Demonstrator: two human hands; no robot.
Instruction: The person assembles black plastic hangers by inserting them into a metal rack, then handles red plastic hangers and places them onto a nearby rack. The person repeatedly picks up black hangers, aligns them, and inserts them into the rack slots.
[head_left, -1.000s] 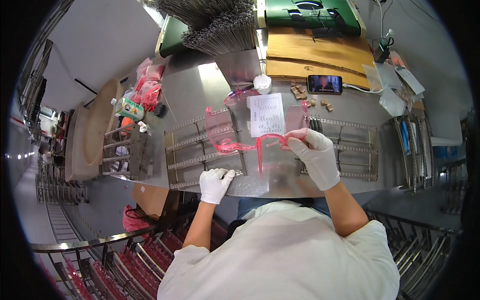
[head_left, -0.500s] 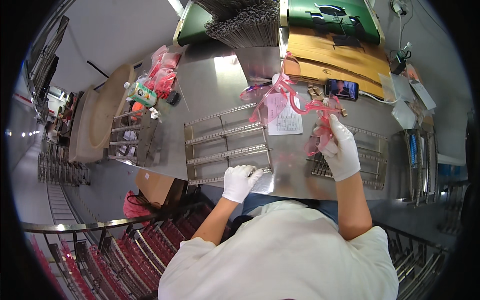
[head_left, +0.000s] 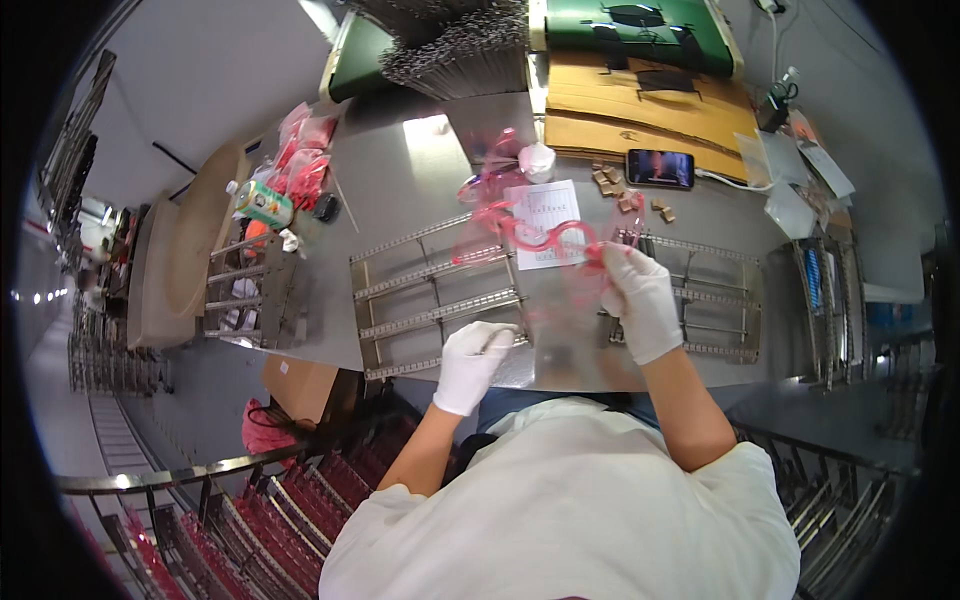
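My right hand [head_left: 640, 300], in a white glove, grips a pink translucent eyeglass frame [head_left: 545, 236] by one end and holds it above a white paper sheet [head_left: 547, 222]. My left hand [head_left: 473, 358], also gloved, rests with curled fingers on the near edge of a metal rack [head_left: 430, 298] lying flat on the steel table [head_left: 420, 170]. A second metal rack [head_left: 715, 300] lies to the right, under my right hand. More pink frames [head_left: 490, 185] lie behind the paper.
A phone [head_left: 660, 168] and small brown blocks [head_left: 610, 182] lie near flattened cardboard [head_left: 640, 110] at the back. A can [head_left: 262, 204] and pink bags [head_left: 300, 160] sit at the left, above another rack [head_left: 245, 290]. Red racks [head_left: 250, 530] stand below the table's edge.
My right hand lifted the pink frame from the left rack and carried it right, over the paper. My left hand stayed on the rack's near edge.
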